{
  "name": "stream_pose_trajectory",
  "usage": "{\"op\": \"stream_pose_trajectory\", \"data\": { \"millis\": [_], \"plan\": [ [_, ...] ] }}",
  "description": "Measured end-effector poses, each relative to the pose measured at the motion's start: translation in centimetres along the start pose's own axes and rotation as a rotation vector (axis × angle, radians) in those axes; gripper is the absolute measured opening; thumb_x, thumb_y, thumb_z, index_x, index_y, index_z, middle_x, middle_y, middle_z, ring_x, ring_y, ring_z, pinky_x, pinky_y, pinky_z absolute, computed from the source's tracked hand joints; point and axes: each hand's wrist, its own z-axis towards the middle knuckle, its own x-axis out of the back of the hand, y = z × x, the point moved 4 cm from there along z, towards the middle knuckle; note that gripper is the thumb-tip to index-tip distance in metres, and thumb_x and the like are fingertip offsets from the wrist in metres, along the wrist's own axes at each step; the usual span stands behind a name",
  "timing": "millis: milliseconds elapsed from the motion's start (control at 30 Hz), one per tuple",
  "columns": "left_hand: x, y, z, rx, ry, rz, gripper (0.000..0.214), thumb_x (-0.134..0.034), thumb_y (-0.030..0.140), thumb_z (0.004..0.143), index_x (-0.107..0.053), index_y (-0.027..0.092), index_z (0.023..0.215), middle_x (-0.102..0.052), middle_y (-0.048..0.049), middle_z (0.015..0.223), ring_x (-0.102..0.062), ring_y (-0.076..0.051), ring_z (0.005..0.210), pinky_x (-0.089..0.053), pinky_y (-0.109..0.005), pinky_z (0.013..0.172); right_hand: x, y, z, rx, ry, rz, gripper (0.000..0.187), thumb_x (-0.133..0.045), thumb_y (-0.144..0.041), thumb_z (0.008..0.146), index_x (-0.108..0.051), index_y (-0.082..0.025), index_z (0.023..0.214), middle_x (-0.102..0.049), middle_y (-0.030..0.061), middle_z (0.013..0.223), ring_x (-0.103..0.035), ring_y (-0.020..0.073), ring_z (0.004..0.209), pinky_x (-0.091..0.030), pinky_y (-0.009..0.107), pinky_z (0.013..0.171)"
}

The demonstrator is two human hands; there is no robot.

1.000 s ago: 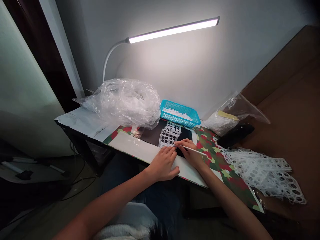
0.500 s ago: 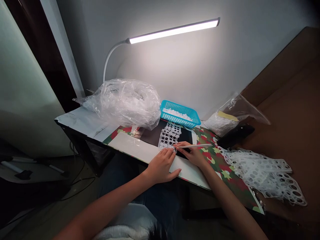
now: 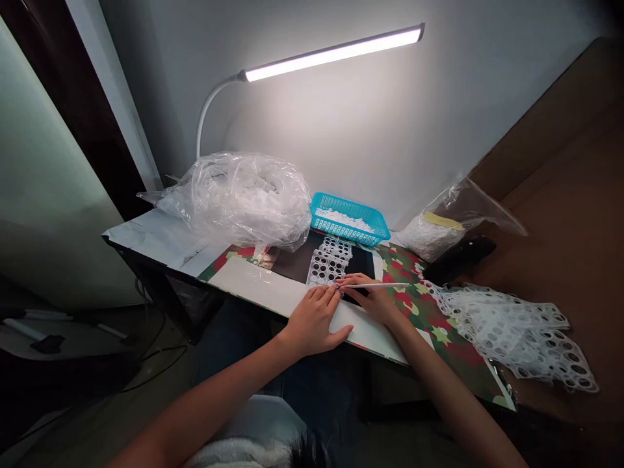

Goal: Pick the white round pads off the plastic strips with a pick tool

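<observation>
A sheet of clear-white plastic with rows of round holes (image 3: 327, 263) lies on a black mat (image 3: 362, 261). My left hand (image 3: 311, 325) rests at its near edge, fingers stretched flat over the plastic and thumb apart. Pinched in the fingers of my right hand (image 3: 374, 302) is a thin white stick (image 3: 387, 285), its long end pointing right. The stick's working tip meets the sheet's near edge beside my left fingertips; the fingers partly hide this spot.
Behind the mat sit a blue basket (image 3: 380, 235) of small white pieces and a big clear plastic bag (image 3: 238, 201). To the right are punched plastic strips (image 3: 521, 335), a smaller bag (image 3: 429, 239) and a black object (image 3: 461, 258). A lit lamp (image 3: 336, 53) hangs above.
The camera view has shifted slightly. My hands have barely moved, both staying at the sheet's near edge, and the stick lies a little more level.
</observation>
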Motion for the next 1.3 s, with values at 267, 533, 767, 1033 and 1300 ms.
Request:
{"op": "stream_pose_trajectory", "data": {
  "millis": [267,533,767,1033,1300],
  "plan": [
    [0.1,0.1,0.1,0.007,-0.033,0.014,0.067,-0.045,0.054,0.084,-0.045,0.006,0.130,-0.047,-0.0173,0.135,-0.044,-0.029,0.121,-0.032,-0.041,0.104,0.2,-0.3,0.0,-0.003,-0.044,-0.030,0.017,-0.053,-0.031,0.089,-0.067,-0.026,0.097,-0.068,0.0047,0.107,-0.058,0.0208,0.110,-0.047,0.041,0.094],
    [0.2,0.2,0.0,-0.017,-0.004,0.034,0.063,-0.044,0.053,0.084,-0.049,0.005,0.124,-0.052,-0.0184,0.126,-0.047,-0.030,0.115,-0.036,-0.043,0.100,0.2,0.2,-0.1,0.029,-0.048,-0.063,0.019,-0.053,-0.033,0.089,-0.068,-0.029,0.100,-0.069,0.0031,0.107,-0.057,0.0221,0.111,-0.049,0.042,0.093],
    [0.2,0.2,0.1,-0.032,-0.003,0.014,0.061,-0.044,0.051,0.085,-0.048,0.007,0.127,-0.052,-0.0149,0.128,-0.046,-0.029,0.115,-0.034,-0.042,0.102,0.2,-0.4,0.2,0.007,0.090,-0.192,0.022,-0.051,-0.034,0.090,-0.070,-0.028,0.099,-0.069,0.0049,0.095,-0.061,0.0222,0.092,-0.050,0.041,0.083],
    [0.1,0.2,0.1,-0.023,-0.012,0.005,0.058,-0.045,0.048,0.085,-0.050,0.006,0.125,-0.052,-0.0158,0.130,-0.045,-0.029,0.120,-0.034,-0.040,0.104,2.7,-1.2,0.3,-0.039,0.482,-0.169,0.022,-0.049,-0.036,0.091,-0.066,-0.026,0.098,-0.068,0.0046,0.097,-0.062,0.0218,0.092,-0.048,0.038,0.084],
    [0.0,0.2,-0.6,-0.034,0.031,0.015,0.058,-0.043,0.045,0.087,-0.045,0.005,0.130,-0.049,-0.0176,0.133,-0.045,-0.028,0.124,-0.032,-0.042,0.108,-0.2,-1.4,0.7,0.029,0.045,-0.080,0.021,-0.051,-0.031,0.090,-0.069,-0.027,0.101,-0.068,0.0046,0.096,-0.063,0.0191,0.090,-0.053,0.034,0.080]
  ]
}}
